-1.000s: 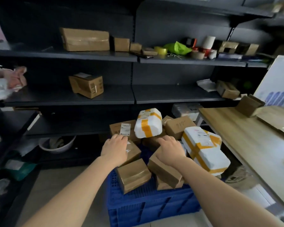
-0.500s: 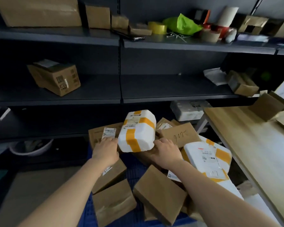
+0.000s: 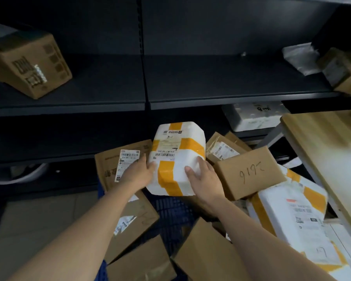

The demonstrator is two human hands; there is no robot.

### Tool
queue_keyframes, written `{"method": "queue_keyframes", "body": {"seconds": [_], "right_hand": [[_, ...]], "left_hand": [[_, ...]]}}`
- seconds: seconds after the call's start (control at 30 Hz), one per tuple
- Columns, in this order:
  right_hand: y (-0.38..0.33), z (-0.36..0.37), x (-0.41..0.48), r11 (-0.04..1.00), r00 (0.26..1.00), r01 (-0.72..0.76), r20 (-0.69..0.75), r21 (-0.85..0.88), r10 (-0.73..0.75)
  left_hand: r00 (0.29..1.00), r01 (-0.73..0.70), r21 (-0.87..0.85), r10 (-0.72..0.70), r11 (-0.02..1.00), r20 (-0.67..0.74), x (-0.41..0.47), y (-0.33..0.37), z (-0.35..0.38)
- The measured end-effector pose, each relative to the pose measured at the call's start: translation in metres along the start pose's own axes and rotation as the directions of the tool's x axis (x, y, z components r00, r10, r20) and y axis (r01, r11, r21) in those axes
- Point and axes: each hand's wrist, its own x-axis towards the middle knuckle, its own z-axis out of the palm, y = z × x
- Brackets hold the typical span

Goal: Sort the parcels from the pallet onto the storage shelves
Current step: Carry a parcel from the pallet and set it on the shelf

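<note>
Since the earlier frame our hands have closed onto the white rectangular parcel banded with orange tape point(image 3: 178, 155). Our left hand point(image 3: 139, 173) clasps its left side, and our right hand point(image 3: 203, 179) clasps its near right corner. It sits tilted between them above the blue plastic pallet point(image 3: 170, 211), below the dark metal shelf point(image 3: 211, 84) beyond. The wrapping looks slick, so we judge it could slide out of a side-only hold. The brown cardboard box with handwritten digits point(image 3: 249, 171), just right of our right hand, could be knocked as we lift.
</note>
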Motion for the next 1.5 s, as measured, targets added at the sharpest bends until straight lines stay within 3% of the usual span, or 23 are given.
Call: {"method": "queue_keyframes", "body": {"seconds": [0.1,0.2,0.3,0.47,0.53,0.63,0.7,0.8,0.9,0.97,1.07,1.1,1.17,1.3,1.43,1.5], "right_hand": [[-0.004,0.013,0.005,0.977,0.990,-0.095,-0.089,0.191,0.114],[-0.008,0.018,0.002,0.956,0.970,-0.176,-0.127,0.234,0.210],[-0.007,0.022,-0.004,0.935,0.952,-0.232,-0.132,0.269,0.274],[-0.016,0.038,-0.014,0.815,0.933,-0.271,-0.070,0.513,0.354],[-0.021,0.046,-0.017,0.854,0.939,-0.296,-0.033,0.427,0.342],[-0.024,0.058,-0.019,0.940,0.954,-0.298,0.087,0.168,0.287],[-0.023,0.063,-0.017,0.961,0.964,-0.265,0.050,0.078,0.262],[-0.022,0.059,-0.011,0.997,0.995,-0.076,-0.055,0.031,0.077],[-0.025,0.053,-0.001,0.997,0.987,0.058,0.148,0.057,-0.066],[-0.030,0.055,0.002,0.992,0.982,0.040,0.178,0.118,-0.060],[-0.040,0.059,-0.004,0.999,0.997,0.034,0.071,0.027,-0.036],[-0.043,0.057,-0.009,0.999,0.998,0.038,0.048,-0.021,-0.037],[-0.045,0.057,-0.016,0.997,0.999,0.042,0.030,-0.067,-0.040],[-0.046,0.064,-0.027,0.998,0.995,0.023,0.102,-0.050,-0.018],[-0.040,0.082,-0.041,0.988,0.965,0.019,0.263,-0.154,0.022],[-0.033,0.091,-0.045,0.984,0.963,0.012,0.269,-0.177,0.036]], "left_hand": [[1.000,-0.010,-0.185,0.008,0.983,-0.011,0.006,0.005,0.007],[0.995,0.000,-0.262,-0.026,0.965,-0.095,0.003,0.002,0.007],[0.991,-0.032,-0.404,-0.023,0.914,-0.130,-0.004,-0.010,-0.001],[0.981,-0.069,-0.588,-0.052,0.806,-0.187,-0.026,-0.056,-0.025],[0.968,-0.062,-0.561,-0.087,0.825,-0.235,-0.034,-0.076,-0.032],[0.972,-0.016,-0.425,-0.085,0.905,-0.220,-0.045,-0.101,-0.034],[0.981,-0.009,-0.325,-0.055,0.946,-0.188,-0.050,-0.112,-0.029],[0.974,0.027,-0.277,-0.087,0.961,-0.209,-0.058,-0.124,-0.019],[0.928,0.136,-0.286,-0.223,0.949,-0.299,-0.070,-0.130,-0.003],[0.867,0.272,-0.473,-0.427,0.838,-0.257,-0.080,-0.125,0.008],[0.779,0.307,-0.830,-0.624,0.465,-0.061,-0.092,-0.118,0.019],[0.773,0.291,-0.863,-0.633,0.413,-0.043,-0.095,-0.120,0.022],[0.777,0.229,-0.878,-0.622,0.420,-0.095,-0.101,-0.128,0.022],[0.801,0.143,-0.837,-0.559,0.528,-0.216,-0.105,-0.146,0.002],[0.816,0.268,-0.689,-0.539,0.674,-0.209,-0.104,-0.178,0.004],[0.791,0.315,-0.628,-0.562,0.712,-0.241,-0.115,-0.177,0.009]]}}
